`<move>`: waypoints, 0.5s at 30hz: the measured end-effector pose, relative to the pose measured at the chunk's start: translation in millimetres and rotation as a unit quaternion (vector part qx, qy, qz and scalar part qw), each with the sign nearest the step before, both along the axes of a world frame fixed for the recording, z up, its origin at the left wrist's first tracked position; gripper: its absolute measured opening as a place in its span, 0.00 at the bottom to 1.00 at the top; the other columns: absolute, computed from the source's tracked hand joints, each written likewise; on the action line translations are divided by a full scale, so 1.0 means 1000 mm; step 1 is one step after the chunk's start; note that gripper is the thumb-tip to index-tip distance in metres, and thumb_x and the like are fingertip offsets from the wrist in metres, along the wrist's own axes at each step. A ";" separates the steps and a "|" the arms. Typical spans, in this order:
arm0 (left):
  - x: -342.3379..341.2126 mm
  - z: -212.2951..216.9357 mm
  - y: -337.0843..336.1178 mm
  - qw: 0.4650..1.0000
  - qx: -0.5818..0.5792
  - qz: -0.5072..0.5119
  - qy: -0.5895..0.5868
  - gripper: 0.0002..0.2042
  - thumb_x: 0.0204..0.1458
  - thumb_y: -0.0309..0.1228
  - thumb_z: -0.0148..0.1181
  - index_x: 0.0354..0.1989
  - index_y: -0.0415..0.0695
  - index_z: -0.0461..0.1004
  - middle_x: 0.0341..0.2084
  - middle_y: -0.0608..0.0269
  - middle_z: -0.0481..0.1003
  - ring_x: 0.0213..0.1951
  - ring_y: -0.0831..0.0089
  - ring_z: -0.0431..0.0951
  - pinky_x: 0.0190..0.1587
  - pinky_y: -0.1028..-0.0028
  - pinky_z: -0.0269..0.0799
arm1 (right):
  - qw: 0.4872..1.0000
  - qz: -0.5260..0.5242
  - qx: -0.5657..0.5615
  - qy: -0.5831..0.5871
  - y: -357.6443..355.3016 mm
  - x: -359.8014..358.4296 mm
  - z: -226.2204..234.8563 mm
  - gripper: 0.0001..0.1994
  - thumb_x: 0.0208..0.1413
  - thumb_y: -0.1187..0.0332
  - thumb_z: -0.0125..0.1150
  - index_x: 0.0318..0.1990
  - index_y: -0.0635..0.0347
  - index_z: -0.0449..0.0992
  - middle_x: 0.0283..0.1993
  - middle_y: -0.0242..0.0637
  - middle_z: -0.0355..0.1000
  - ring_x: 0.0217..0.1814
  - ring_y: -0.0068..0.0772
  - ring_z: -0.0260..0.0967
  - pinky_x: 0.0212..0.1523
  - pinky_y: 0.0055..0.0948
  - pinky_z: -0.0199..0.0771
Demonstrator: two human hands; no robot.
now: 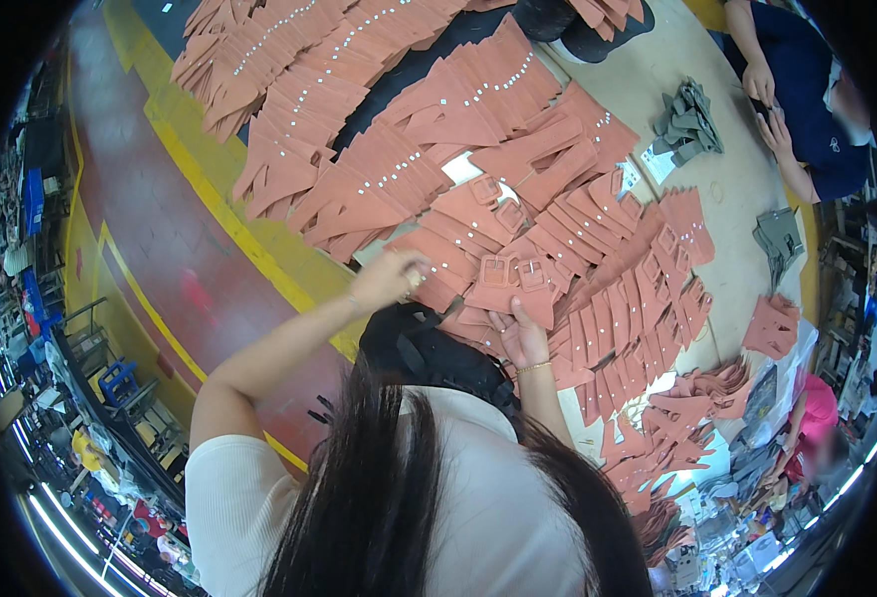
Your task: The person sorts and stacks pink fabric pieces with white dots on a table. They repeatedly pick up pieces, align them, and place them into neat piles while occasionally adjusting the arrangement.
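Right-hand fingers (521,316) hold a buckled salmon panel (498,297) — likely positioning, needing steadiness — left hand (387,282) curled near ten o'clock, contents unclear.

2 o'clock: grey-green fabric bundle (692,121), navy-shirted person (807,109) beyond | 3 o'clock: grey-green stack (779,239) | 4 o'clock: pink-clad person (814,410) | 9 o'clock: reddish floor (182,239)

Coral pieces (613,316) crowd close; room opens over right-hand tabletop (735,194).

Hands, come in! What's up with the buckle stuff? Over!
Right hand: holding buckled coral material. Left hand: fingers curled, contents unclear. Coral stacks crowding close beside. Over.
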State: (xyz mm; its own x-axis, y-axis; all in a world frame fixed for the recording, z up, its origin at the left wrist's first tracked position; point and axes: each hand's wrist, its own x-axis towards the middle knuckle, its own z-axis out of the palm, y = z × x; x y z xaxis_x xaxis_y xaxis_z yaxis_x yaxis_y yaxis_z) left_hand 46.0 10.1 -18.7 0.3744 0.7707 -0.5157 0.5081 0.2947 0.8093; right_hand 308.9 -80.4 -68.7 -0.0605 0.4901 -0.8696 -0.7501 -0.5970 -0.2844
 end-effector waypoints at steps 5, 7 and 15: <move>-0.057 -0.014 0.051 0.884 0.362 -0.129 0.265 0.13 0.45 0.28 0.56 0.41 0.43 0.75 0.39 0.56 0.70 0.44 0.57 0.69 0.46 0.60 0.65 | 1.000 0.024 0.013 -0.008 -0.005 0.002 -0.012 0.16 0.61 0.68 0.55 0.55 0.53 0.66 0.50 0.34 0.71 0.50 0.32 0.71 0.53 0.37 0.71; -0.065 -0.014 0.066 0.841 0.426 -0.151 0.296 0.14 0.42 0.25 0.56 0.41 0.44 0.75 0.40 0.59 0.69 0.46 0.59 0.67 0.47 0.61 0.62 | 1.000 0.027 0.009 -0.014 -0.004 0.002 -0.011 0.15 0.61 0.69 0.55 0.54 0.53 0.66 0.49 0.33 0.72 0.49 0.31 0.71 0.52 0.36 0.71; -0.057 -0.031 0.114 0.794 0.439 -0.225 0.355 0.18 0.41 0.28 0.56 0.44 0.49 0.75 0.40 0.61 0.69 0.47 0.62 0.65 0.48 0.60 0.58 | 1.000 0.015 0.004 -0.013 -0.002 0.001 -0.005 0.14 0.59 0.69 0.58 0.52 0.56 0.69 0.48 0.34 0.72 0.48 0.31 0.71 0.50 0.37 0.72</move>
